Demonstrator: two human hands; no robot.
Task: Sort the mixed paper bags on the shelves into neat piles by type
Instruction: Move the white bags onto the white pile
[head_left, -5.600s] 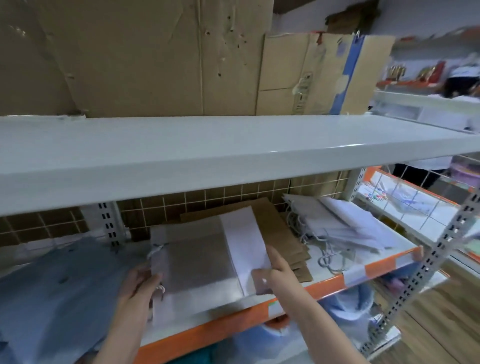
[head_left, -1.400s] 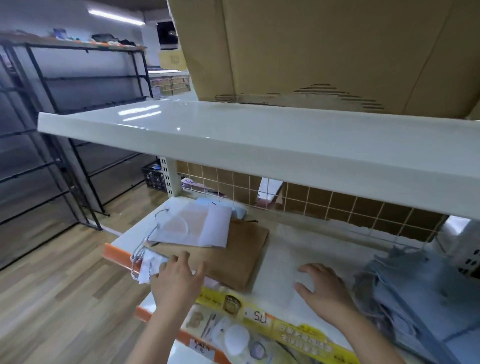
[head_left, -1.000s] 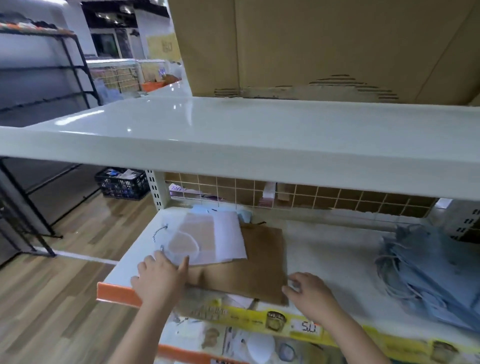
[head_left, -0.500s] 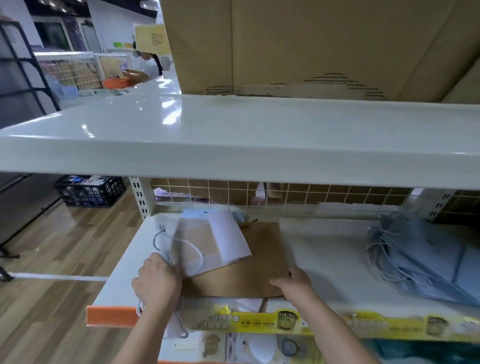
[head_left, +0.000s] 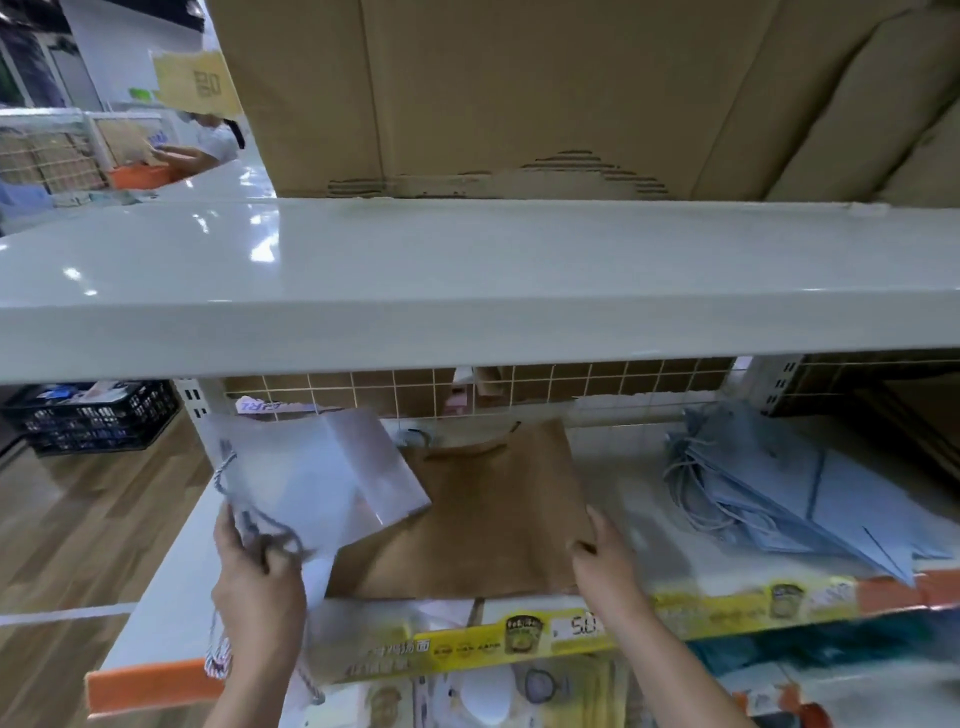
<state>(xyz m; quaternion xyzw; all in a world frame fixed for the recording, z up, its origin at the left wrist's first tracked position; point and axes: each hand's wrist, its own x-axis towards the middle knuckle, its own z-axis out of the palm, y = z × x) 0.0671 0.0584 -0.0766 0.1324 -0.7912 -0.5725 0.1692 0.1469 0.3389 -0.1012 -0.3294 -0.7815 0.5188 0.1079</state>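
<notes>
A white paper bag with grey cord handles is tilted up off the shelf, and my left hand is shut on its lower left corner. Under and beside it lies a flat brown paper bag on the white shelf. My right hand grips the brown bag's front right corner. A loose heap of pale blue paper bags with cord handles lies further right on the same shelf.
A white upper shelf juts out above the bags and carries large cardboard boxes. A wire grid backs the lower shelf. A black crate sits on the wooden floor at left. Another person stands far left behind.
My left hand has lifted the white bag up off the brown bag. My right hand has shifted slightly right along the brown bag's edge.
</notes>
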